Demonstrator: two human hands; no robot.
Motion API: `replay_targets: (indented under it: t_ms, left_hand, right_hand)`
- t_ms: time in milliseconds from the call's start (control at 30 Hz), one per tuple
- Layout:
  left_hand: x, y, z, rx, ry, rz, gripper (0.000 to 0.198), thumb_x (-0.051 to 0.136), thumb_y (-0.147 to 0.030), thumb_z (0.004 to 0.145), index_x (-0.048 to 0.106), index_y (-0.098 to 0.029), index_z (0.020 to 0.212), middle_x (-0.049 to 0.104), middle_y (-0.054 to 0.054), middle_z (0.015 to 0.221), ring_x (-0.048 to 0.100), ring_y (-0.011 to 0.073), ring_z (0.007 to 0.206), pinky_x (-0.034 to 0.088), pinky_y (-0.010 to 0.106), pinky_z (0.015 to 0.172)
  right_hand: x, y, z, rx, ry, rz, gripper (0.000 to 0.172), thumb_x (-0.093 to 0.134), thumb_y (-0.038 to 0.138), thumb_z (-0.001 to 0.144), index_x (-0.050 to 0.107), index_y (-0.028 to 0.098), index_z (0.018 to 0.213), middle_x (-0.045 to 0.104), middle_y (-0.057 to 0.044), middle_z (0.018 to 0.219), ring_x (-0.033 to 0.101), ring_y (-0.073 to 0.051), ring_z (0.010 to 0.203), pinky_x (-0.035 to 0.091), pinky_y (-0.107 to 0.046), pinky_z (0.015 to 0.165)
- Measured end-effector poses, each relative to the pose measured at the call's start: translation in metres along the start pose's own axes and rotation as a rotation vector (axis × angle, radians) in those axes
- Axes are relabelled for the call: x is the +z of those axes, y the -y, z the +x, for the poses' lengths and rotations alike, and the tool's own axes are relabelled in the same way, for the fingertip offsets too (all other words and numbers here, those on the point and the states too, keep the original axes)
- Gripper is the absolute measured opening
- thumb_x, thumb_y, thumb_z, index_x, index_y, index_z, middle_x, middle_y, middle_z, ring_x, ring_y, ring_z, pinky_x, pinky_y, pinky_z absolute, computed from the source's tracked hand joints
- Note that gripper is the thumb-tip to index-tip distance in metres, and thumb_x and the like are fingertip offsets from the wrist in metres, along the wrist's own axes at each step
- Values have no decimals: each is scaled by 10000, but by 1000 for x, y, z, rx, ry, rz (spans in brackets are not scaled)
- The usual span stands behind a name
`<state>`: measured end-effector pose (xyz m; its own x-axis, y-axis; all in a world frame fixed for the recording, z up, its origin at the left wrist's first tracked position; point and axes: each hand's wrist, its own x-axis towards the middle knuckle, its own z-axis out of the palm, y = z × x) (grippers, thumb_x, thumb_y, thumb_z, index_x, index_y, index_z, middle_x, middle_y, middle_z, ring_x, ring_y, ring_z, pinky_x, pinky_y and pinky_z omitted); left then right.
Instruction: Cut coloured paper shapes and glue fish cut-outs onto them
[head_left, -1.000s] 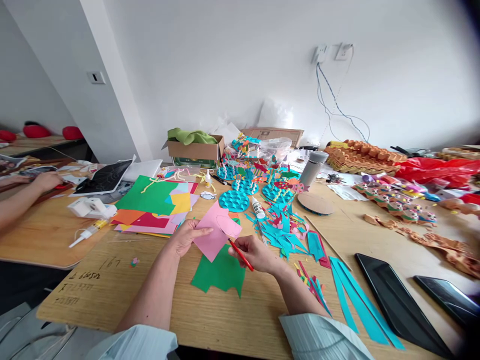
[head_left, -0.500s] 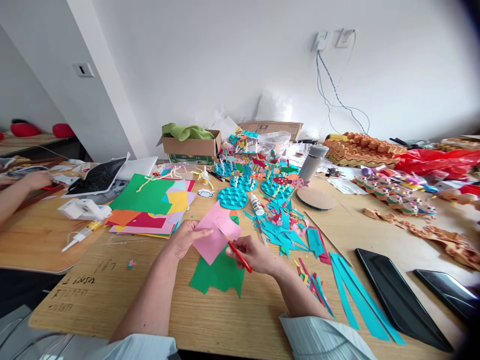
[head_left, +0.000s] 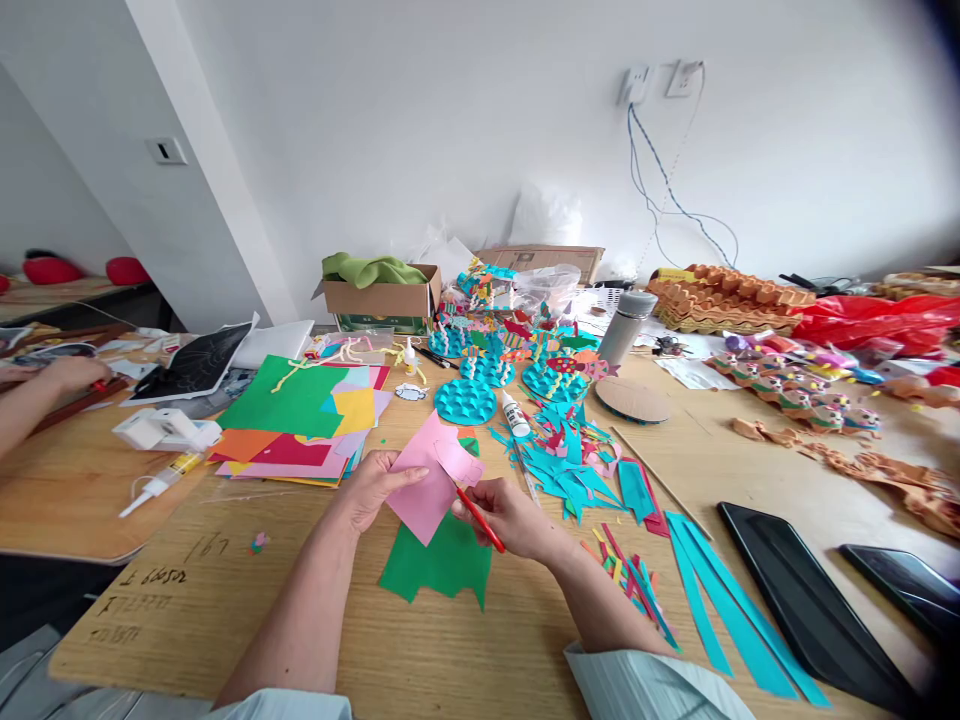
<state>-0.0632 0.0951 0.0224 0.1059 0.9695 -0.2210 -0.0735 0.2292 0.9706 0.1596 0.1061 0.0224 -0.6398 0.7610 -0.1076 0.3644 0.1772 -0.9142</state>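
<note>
My left hand (head_left: pixel 373 490) pinches the left edge of a pink sheet of paper (head_left: pixel 421 492), thumb on top. Red-handled scissors (head_left: pixel 481 520) are in my right hand (head_left: pixel 508 515), their blades at the sheet's right side beside a curved, partly cut outline. The scissors' far handle is hidden by my fingers. Beneath the pink sheet, a green paper piece (head_left: pixel 439 567) with a jagged lower edge lies on the table. A white glue bottle (head_left: pixel 515 415) and a blue scalloped disc (head_left: pixel 465 401) are just beyond my hands.
Stacked coloured paper (head_left: pixel 289 400) lies to the left, near a white charger (head_left: pixel 166 428). Blue scraps (head_left: pixel 566 460), long blue strips (head_left: pixel 739 610) and a black tablet (head_left: pixel 810 600) spread to the right. A grey bottle (head_left: pixel 626 330) stands behind. Another person's hand (head_left: pixel 71 377) is at far left.
The scissors have moved slightly in along the curve of the pink sheet. Both hands keep their grip, and the view has shifted a little.
</note>
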Motion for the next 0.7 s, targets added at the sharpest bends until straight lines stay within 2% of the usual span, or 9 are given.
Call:
replay_targets:
  t_ms: [267,400,567,700]
  left_hand:
    - [3,-2,-1,0,2,-13,400,828,-402,597,755,-111,863,739,112,765,668,223,668,483,295,642]
    - [2,-4,0,34,-10,-15,422,836,-395,587,752,-129,903,737,84,783,653,203,691,469,276,664]
    - [2,-7,0,47,-45,3,365,838,-406,579,758,-134,808,717,52,719,608,163,663,443,244,653]
    - [4,-9,-1,26,-53,13,372,839,-438,565,752,-132,757,706,55,687,598,164,626,438,253,613]
  right_hand:
    - [2,-6,3,1,-19,-4,519,565,661,787,486,175,621,439,52,469,372,-70,428,221,-220,413]
    - [1,-4,3,10,-35,-37,552,534,696,780,476,177,600,448,42,463,380,-74,428,231,-222,412]
    - [-1,4,-1,26,-15,-24,535,580,670,767,450,182,592,437,50,464,358,-67,432,229,-213,404]
    - [-2,2,-1,-29,10,-10,544,577,648,788,412,184,557,403,63,458,318,-57,440,245,-206,405]
